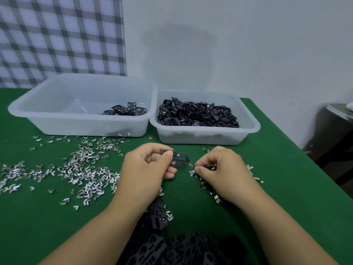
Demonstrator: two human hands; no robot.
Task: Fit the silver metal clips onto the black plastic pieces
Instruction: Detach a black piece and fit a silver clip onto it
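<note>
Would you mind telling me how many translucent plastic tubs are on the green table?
2. The larger tub sits at the back left, holding a few black pieces; the smaller tub sits touching its right side, heaped with black pieces. None seems hidden.

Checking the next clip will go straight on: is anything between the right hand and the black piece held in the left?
Nothing visible. Only bare green table shows between the right hand and the black piece in the left hand.

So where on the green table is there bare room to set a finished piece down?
Bare cloth lies right of the right hand, below the fuller tub, and at the near left below the scattered clips. Crowded: around both hands, and the black pile between the forearms. The left hand holds a black piece.
</note>
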